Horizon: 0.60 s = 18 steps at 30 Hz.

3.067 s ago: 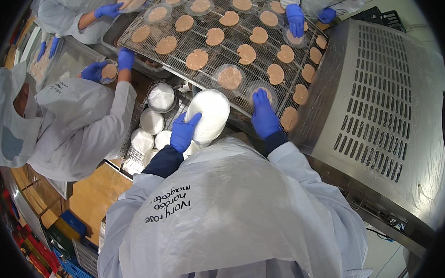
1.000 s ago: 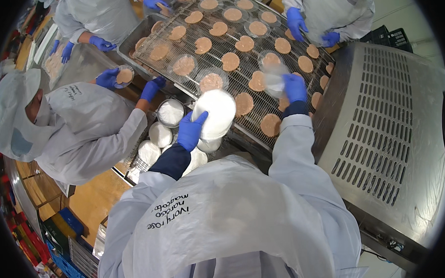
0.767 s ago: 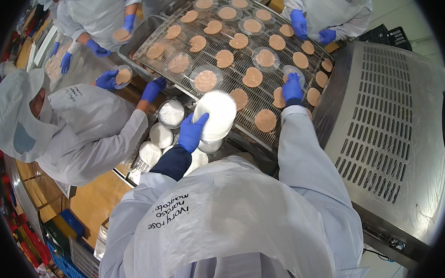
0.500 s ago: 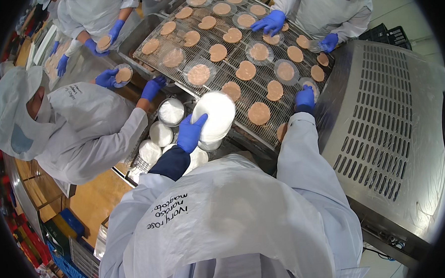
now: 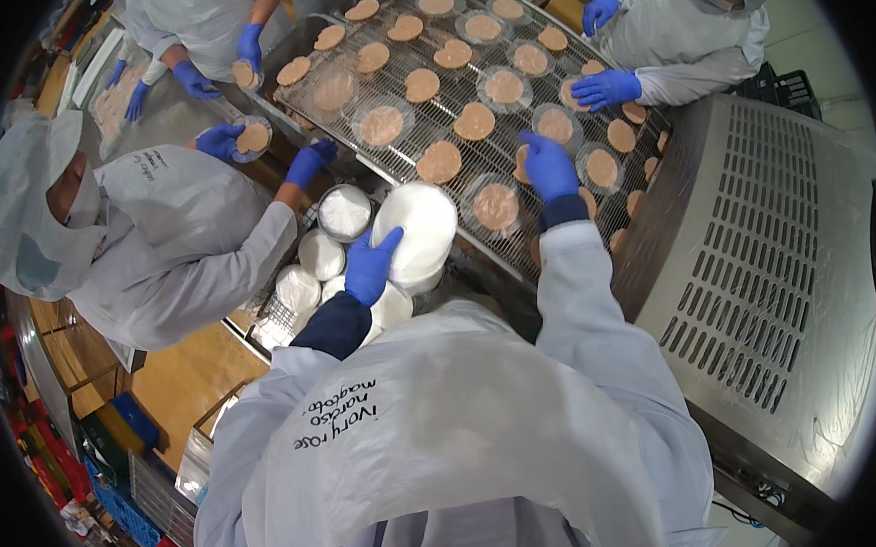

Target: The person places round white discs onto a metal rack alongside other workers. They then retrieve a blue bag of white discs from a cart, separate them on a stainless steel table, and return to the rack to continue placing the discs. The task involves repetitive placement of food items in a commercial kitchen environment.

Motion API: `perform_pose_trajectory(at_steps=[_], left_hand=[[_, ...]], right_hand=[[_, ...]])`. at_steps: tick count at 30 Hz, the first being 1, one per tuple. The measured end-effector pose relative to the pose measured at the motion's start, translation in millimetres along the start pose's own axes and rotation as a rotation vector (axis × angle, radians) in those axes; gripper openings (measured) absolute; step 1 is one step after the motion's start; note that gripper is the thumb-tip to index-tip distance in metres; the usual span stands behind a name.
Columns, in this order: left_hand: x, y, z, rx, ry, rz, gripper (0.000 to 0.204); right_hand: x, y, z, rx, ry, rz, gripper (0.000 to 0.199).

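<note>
My left hand (image 5: 369,267), in a blue glove, grips a stack of round white dishes (image 5: 417,230) held tilted at the near edge of the wire conveyor belt (image 5: 407,114). My right hand (image 5: 548,166) reaches out over the belt and closes on a round brown patty (image 5: 522,162), of which only the edge shows beside the thumb. Several patties lie on the belt, some in clear round dishes, such as the dished patty (image 5: 497,205) just below my right hand.
A co-worker in a white hood at left holds a dished patty (image 5: 251,138). Other gloved hands (image 5: 606,88) work at the belt's far side. More dish stacks (image 5: 342,211) fill a wire basket. A vented metal housing (image 5: 750,260) stands right.
My right hand has moved from the belt's right edge up and left toward its middle. The patties have travelled along the belt. My left hand keeps the dish stack in place.
</note>
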<state>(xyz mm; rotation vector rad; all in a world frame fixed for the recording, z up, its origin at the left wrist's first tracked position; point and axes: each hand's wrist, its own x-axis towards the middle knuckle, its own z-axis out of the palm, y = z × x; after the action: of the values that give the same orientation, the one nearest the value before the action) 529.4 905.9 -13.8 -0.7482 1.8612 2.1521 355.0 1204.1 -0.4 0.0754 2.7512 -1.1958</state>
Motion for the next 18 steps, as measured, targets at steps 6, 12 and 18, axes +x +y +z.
perform_pose_trajectory(at_steps=[6, 12, 18], left_hand=[[3, 2, 9, 0.051, -0.007, 0.026, 0.046], [7, -8, 1, 0.093, -0.046, 0.036, 0.042], [-4, -4, 19, 0.09, -0.149, 0.044, 0.041]], right_hand=[[79, 84, 14, -0.558, 0.314, -0.23, 0.031], [-49, -2, -20, -0.546, -0.242, 0.048, 0.021], [-131, -28, 32, 0.2, -0.317, -0.047, 0.034]])
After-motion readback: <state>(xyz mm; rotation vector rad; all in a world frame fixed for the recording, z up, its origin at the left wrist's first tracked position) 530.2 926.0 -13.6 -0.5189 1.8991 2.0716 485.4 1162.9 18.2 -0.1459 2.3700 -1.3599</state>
